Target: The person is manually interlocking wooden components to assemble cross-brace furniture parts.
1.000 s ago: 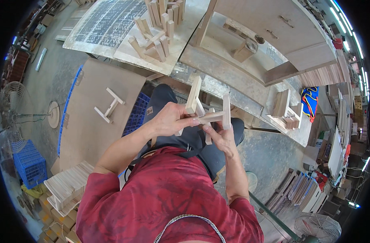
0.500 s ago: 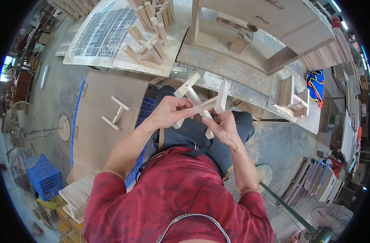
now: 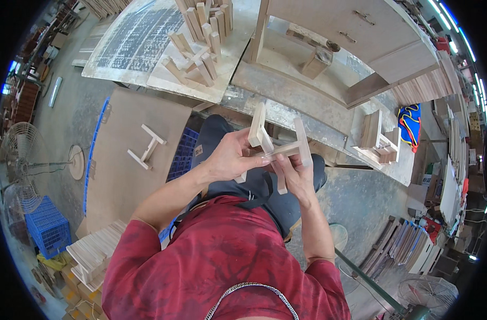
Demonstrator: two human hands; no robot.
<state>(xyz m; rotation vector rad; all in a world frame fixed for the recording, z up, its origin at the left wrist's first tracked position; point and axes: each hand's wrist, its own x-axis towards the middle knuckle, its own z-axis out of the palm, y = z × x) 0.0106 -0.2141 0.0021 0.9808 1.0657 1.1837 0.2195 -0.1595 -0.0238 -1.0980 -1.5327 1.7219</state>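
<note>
Two pale wooden frame pieces, each with a bar and short end blocks, are held over my lap with their bars crossing. My left hand [image 3: 230, 156] is closed on the left wooden frame piece [image 3: 258, 124], thumb and fingers pinching near the crossing. My right hand [image 3: 295, 175] grips the right wooden frame piece [image 3: 303, 143] from below, its thumb close to the left thumb. The exact joint between the bars is partly hidden by my fingers. A similar H-shaped wooden frame [image 3: 147, 148] lies apart on the brown board to the left.
Upright wooden sticks [image 3: 203, 32] stand on the workbench ahead. Assembled wooden frames [image 3: 381, 140] sit at the bench's right end, beside a blue cloth bag [image 3: 409, 125]. Stacked wood strips [image 3: 97, 250], a blue crate [image 3: 49, 226] and a fan [image 3: 25, 154] are at left.
Both hands have turned the crossed wooden pieces slightly; the left piece's upper end block now points more away from me. The view has shifted a little. Both grips stay closed.
</note>
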